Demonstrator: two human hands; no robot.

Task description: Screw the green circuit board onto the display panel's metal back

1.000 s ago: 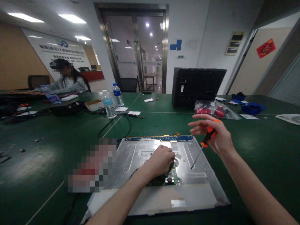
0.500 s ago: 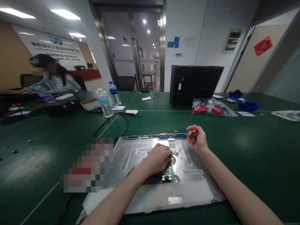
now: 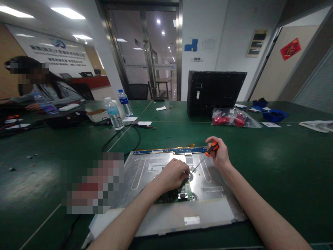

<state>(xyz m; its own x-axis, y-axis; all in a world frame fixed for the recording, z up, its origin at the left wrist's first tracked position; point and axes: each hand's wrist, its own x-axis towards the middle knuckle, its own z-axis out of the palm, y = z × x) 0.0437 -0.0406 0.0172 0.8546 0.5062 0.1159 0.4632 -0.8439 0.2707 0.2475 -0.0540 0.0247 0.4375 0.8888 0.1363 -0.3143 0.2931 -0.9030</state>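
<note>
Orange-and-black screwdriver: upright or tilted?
Tilted: the orange-and-black screwdriver slants, handle up in the right hand, thin metal shaft running down-left toward the left hand.

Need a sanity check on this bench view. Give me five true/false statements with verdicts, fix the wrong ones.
1. The right hand holds an orange and black screwdriver. True.
2. The left hand grips a bottle. False: it is at the green circuit board.
3. A narrow blue board runs along the far edge of the metal panel. True.
4. The red pieces lie in a blue tray. False: they are in a clear plastic bag.
5. The black casing stands beyond the metal panel, apart from it. True.
</note>
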